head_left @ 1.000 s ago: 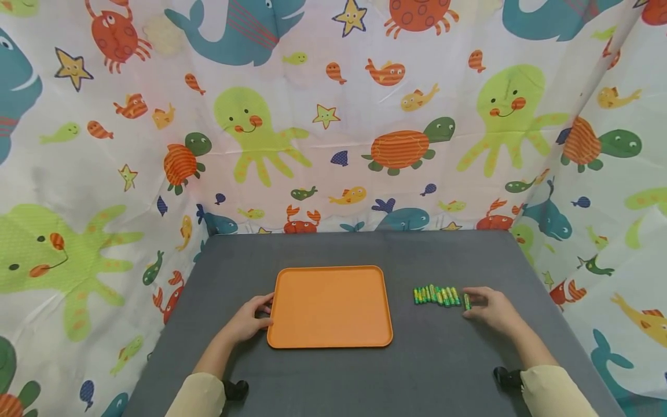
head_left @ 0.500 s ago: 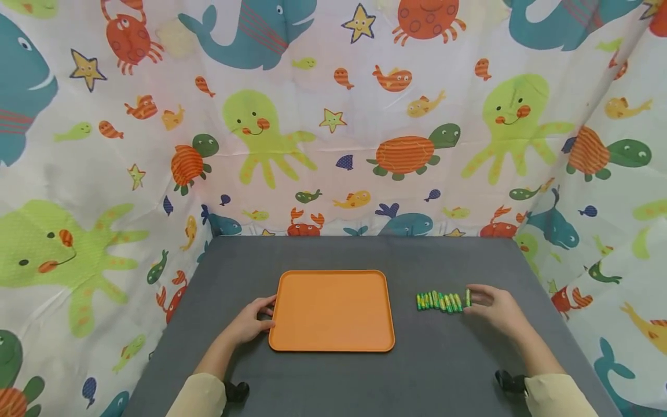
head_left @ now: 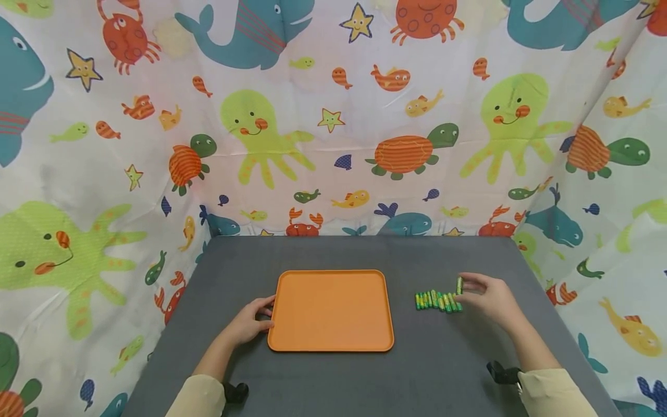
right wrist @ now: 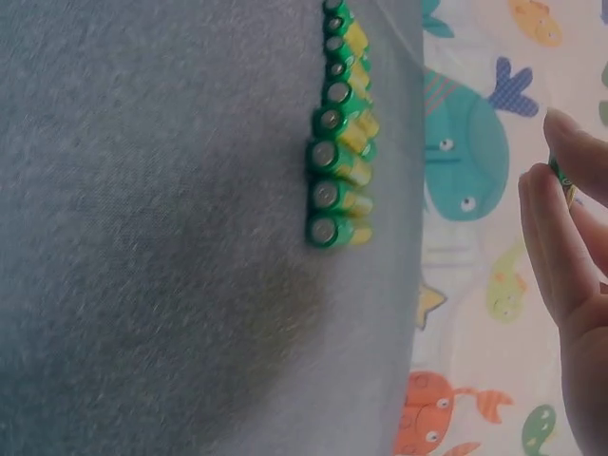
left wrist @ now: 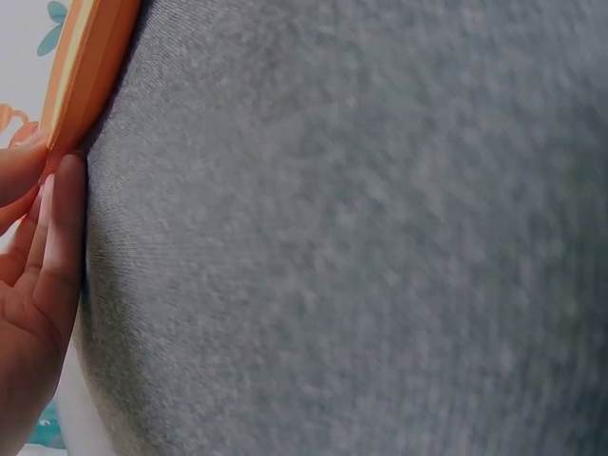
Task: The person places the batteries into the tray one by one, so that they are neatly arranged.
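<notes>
Left hand pinching the orange rectangular tray, right hand a green-yellow cylindrical battery, we seem at pickup, likely needing trayward carrying.

Booth-like setting: sea-animal-print curtain behind and beside a grey table.

We have a grey desk before us. Behind it and on both sides, we see white cloth printed with octopuses, turtles and whales.
</notes>
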The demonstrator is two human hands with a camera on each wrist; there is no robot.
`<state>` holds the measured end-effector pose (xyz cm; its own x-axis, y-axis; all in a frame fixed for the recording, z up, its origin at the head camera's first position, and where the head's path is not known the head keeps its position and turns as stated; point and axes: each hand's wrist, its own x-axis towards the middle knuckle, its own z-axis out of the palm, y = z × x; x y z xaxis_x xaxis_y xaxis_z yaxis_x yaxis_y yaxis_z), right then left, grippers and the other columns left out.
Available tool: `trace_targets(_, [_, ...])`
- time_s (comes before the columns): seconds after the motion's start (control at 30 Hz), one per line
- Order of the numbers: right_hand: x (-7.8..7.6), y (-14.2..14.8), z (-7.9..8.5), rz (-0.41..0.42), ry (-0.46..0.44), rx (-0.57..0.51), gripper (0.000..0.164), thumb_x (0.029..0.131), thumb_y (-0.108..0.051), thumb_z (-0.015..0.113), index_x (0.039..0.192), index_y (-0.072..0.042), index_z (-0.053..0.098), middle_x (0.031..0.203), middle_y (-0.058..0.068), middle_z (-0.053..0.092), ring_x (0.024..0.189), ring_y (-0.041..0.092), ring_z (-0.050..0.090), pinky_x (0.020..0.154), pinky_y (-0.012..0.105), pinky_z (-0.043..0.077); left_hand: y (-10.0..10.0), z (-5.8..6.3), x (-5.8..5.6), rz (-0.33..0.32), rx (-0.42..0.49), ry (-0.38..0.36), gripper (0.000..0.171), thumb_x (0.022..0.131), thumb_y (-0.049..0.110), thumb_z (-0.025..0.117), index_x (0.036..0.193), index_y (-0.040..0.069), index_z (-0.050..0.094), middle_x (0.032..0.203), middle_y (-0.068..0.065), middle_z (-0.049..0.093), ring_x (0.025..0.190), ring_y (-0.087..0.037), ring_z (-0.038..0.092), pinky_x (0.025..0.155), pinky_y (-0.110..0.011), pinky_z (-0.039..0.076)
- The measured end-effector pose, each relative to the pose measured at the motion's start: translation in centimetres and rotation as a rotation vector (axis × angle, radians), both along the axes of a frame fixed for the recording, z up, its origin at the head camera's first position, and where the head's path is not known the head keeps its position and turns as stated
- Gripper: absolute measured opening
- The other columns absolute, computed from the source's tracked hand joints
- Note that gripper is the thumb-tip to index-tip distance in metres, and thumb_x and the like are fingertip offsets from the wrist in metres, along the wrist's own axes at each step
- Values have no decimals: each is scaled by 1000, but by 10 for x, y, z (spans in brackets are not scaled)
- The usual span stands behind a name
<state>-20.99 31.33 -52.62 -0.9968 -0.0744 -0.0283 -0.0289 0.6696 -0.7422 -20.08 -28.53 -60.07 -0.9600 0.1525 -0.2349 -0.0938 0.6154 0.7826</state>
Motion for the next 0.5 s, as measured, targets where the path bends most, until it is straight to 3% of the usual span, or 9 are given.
trace_targets(0.1, [-1,-4,4,6,5,-2,69,86,-41,80,142,-6,58,128,18,68,120,36,62,83,41,56,-1,-1,0,8,11,-4,71,88,7,75,153,17,47,140,-5,54,109,-18,58,90,-40,54])
trace_targets(0.3, [-2,-11,9,8,-9,-16,68,87,-39,80,141,-6,58,127,19,68,121,37,62,82,35,56,-3,-1,1,-8,13,3,71,89,8,75,153,17,46,141,-7,54,111,-21,58,92,-40,53])
trace_targets(0.5, [-3,-17,14,6,-24,-33,76,84,-49,80,142,-5,57,129,19,67,121,37,62,86,44,57,-2,-1,2,7,14,-5,70,89,9,75,153,17,47,142,-8,54,110,-22,57,94,-43,51])
